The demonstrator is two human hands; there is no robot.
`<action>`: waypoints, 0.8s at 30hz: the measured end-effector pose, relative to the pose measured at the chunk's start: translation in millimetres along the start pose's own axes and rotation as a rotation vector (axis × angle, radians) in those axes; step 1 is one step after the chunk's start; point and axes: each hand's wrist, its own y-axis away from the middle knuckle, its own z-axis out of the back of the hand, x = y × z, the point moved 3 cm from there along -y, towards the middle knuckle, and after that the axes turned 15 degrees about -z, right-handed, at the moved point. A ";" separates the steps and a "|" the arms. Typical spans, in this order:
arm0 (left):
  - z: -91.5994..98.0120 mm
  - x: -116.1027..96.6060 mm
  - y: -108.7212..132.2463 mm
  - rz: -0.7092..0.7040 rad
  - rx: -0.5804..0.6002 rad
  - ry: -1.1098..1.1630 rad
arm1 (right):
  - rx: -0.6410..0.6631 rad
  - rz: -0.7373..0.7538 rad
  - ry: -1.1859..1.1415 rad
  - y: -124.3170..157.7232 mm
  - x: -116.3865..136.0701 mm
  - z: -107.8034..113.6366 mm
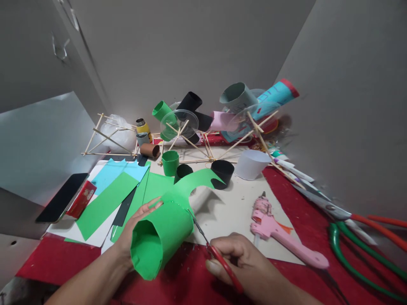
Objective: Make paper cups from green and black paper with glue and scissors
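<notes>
My left hand [135, 226] is wrapped round a green paper tube [160, 239], its open end turned toward me. A curved strip of the same green paper [197, 180] trails off the tube's far end. My right hand [243, 262] grips red-handled scissors [219, 258], and the thin blades reach the tube's far rim where the strip hangs. Both hands are low over a red cloth [295, 216].
A pink glue gun [280, 231] lies right of the scissors. Green, blue and black paper sheets [108, 199], a phone [62, 197] and a red card sit at left. Paper cups and tubes on a stick frame [190, 127] stand behind; larger scissors [330, 207] and green cable lie right.
</notes>
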 end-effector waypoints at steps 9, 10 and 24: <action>4.9 -8.5 -0.3 -0.017 -0.029 -0.118 | 0.049 -0.026 -0.016 1.0 0.9 0.1; 7.9 -7.4 -1.6 -0.008 -0.035 -0.128 | 0.057 -0.040 -0.013 1.2 1.3 0.0; 22.4 -4.3 -7.8 -0.006 -0.021 -0.134 | 0.077 -0.027 -0.004 2.3 0.0 2.5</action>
